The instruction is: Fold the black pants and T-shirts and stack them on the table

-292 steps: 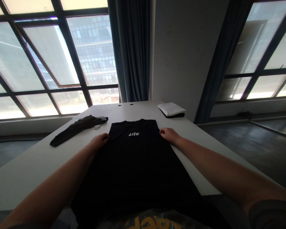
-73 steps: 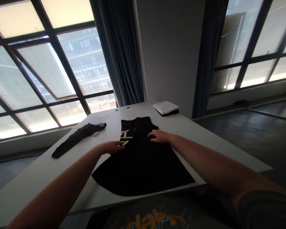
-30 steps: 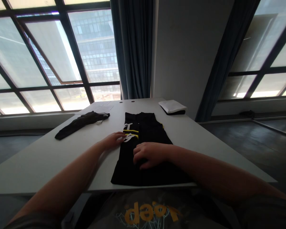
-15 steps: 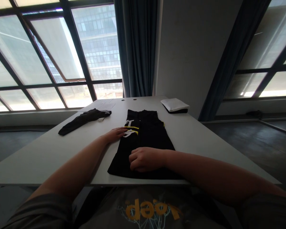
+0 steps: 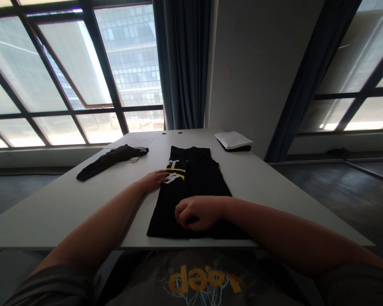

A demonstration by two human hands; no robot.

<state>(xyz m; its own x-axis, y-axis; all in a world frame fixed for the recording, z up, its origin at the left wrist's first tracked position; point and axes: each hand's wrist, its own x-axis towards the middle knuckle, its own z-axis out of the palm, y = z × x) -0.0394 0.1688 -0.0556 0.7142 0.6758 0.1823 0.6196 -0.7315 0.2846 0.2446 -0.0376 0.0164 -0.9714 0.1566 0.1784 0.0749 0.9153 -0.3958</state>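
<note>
The right hand (image 5: pixel 199 212) curls on the black shirt (image 5: pixel 202 180) toward six o'clock, palm hidden; the left hand (image 5: pixel 153 180) meets its nine-o'clock edge. Whether either pinches cloth, I cannot tell. The shirt lies on the white table (image 5: pixel 258 180), its print (image 5: pixel 177 170) legible only as a T. Nearest, at six, the wearer's top (image 5: pixel 147 284) reads "Jeep", upside down.

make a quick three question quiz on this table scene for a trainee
1. Which hand is nearer the front edge of the white flat-topped table? A) left; B) right
2. True or false: in the picture, the flat white rectangular bundle lies to the right of the black fabric shirt, apart from it.
3. Fill the gap: the stripes on the shirt, near the left hand, are ____.

Key: 1. B, right hand; 2. true; 3. yellow.
</note>
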